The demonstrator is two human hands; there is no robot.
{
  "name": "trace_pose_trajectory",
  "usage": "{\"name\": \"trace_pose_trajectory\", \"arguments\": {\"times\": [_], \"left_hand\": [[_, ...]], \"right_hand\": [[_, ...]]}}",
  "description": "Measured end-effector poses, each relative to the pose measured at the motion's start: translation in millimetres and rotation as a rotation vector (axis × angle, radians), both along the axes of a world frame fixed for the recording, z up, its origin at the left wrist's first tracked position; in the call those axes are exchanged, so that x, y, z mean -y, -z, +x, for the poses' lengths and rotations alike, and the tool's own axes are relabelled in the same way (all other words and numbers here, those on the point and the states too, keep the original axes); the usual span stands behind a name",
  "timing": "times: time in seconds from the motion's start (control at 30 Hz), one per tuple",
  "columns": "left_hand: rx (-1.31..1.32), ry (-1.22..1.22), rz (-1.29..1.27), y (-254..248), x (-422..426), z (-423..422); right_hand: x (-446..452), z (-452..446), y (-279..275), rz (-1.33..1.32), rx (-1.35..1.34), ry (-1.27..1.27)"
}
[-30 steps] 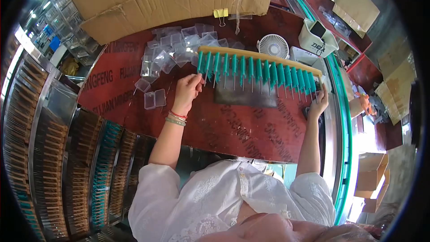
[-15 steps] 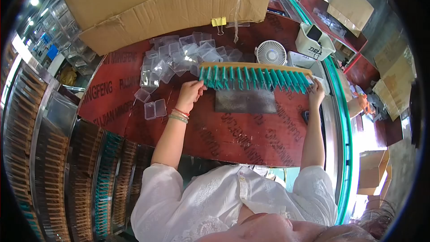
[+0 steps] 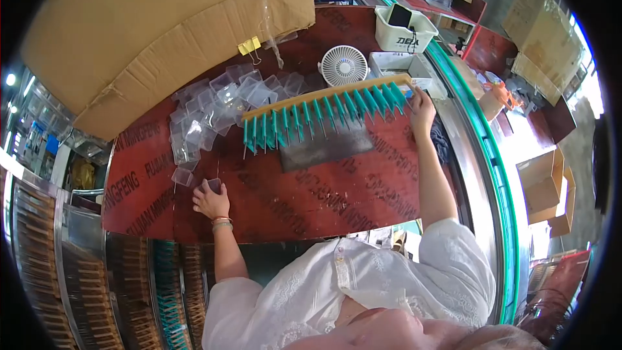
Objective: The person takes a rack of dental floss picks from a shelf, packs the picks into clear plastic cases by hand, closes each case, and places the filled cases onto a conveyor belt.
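Left hand (image 3: pixel 212 201) — off rack (image 3: pixel 330 93), at clear box (image 3: pixel 214 185)

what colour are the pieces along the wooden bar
The pieces are teal green, best seen in the head view.

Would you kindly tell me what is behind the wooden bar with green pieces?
Part of a dark plate, clear boxes and a white fan show; green pieces mostly cover the plate's far edge.

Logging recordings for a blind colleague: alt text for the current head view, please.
A person's right hand holds one end of a wooden bar with teal pieces on metal pins, over a red tabletop. The left hand is at a small clear case, near a pile of clear cases; a white fan stands beyond the bar.
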State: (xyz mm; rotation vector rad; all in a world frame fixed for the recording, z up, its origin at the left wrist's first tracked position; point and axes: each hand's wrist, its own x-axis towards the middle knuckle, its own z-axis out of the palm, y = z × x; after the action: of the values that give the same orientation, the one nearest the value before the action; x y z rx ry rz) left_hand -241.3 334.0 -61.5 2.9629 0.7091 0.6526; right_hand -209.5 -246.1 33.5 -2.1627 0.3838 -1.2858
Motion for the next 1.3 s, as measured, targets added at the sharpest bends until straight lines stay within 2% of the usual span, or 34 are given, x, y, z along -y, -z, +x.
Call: {"name": "trace_pose_trajectory", "arguments": {"times": [0.03,0.1,0.17,0.33,0.37,0.4,0.47,0.5,0.53,0.57,0.6,0.63,0.67,0.7,0.73,0.83,0.97,1.07,1.1,1.2,1.23,1.3], "left_hand": [[-0.016,-0.006,-0.079,-12.0,12.0,-8.8],[-0.024,-0.014,-0.155,-20.7,35.0,-22.3],[0.033,0.123,-0.153,-18.9,61.8,-42.7],[-0.017,0.447,-0.174,-25.6,155.8,-74.0],[0.009,0.525,-0.181,-27.6,164.7,-75.3],[-0.003,0.500,-0.180,-27.5,160.0,-72.5],[0.163,0.679,-0.450,-25.9,149.3,-60.9],[0.257,0.768,-0.582,-26.3,143.3,-49.6],[0.259,0.747,-0.580,-26.9,130.8,-32.9],[0.262,0.708,-1.024,-27.4,112.1,-16.0],[0.263,0.642,-1.467,-26.8,96.0,-2.2],[0.263,0.627,-1.465,-31.2,85.7,10.6],[0.199,0.702,-1.338,-37.8,77.0,24.7],[0.134,0.776,-1.208,-44.1,70.6,36.7],[0.134,0.774,-1.208,-46.0,67.3,45.8],[0.097,0.987,-1.418,-44.9,69.2,66.3],[0.109,1.040,-1.471,-39.0,70.3,82.1],[0.119,1.071,-1.517,-40.0,75.2,89.3],[0.126,1.085,-1.539,-40.1,75.8,90.3],[0.085,1.080,-1.574,-42.6,74.5,82.1],[0.070,1.078,-1.588,-45.1,74.0,80.5],[0.051,1.093,-1.536,-51.9,72.1,80.3]], "right_hand": [[8.2,9.1,-1.2,0.017,-0.088,-0.031],[16.6,23.4,4.9,0.021,-0.072,-0.041],[20.7,32.2,14.0,0.020,-0.060,-0.071],[13.8,18.0,34.6,0.093,-0.072,-0.141],[11.2,10.8,46.9,0.165,-0.023,-0.166],[3.1,3.2,59.3,0.239,0.025,-0.192],[-22.3,-24.6,88.6,0.239,-0.002,0.050],[-52.3,-40.4,95.4,0.190,-0.031,-0.108],[-99.5,-58.8,95.0,0.139,-0.059,-0.265],[-150.1,-81.9,87.5,0.136,-0.362,-0.263],[-189.9,-96.9,71.8,0.101,-0.530,-0.394],[-222.8,-100.2,72.8,-0.122,-0.549,-0.366],[-241.5,-99.5,73.5,-0.346,-0.557,-0.333],[-247.5,-95.1,74.9,-0.348,-0.556,-0.338],[-253.5,-91.0,77.6,-0.361,-0.599,-0.367],[-265.9,-79.7,88.4,-0.394,-0.688,-0.423],[-263.0,-76.7,102.8,-0.356,-0.743,-0.579],[-274.5,-78.2,95.4,0.194,-0.799,-0.704],[-277.9,-79.2,93.1,0.197,-0.801,-0.698],[-288.0,-84.8,84.0,0.526,-0.679,-0.732],[-288.9,-83.3,85.4,0.527,-0.681,-0.730],[-289.5,-74.9,90.4,0.821,-0.668,-0.942]]}}
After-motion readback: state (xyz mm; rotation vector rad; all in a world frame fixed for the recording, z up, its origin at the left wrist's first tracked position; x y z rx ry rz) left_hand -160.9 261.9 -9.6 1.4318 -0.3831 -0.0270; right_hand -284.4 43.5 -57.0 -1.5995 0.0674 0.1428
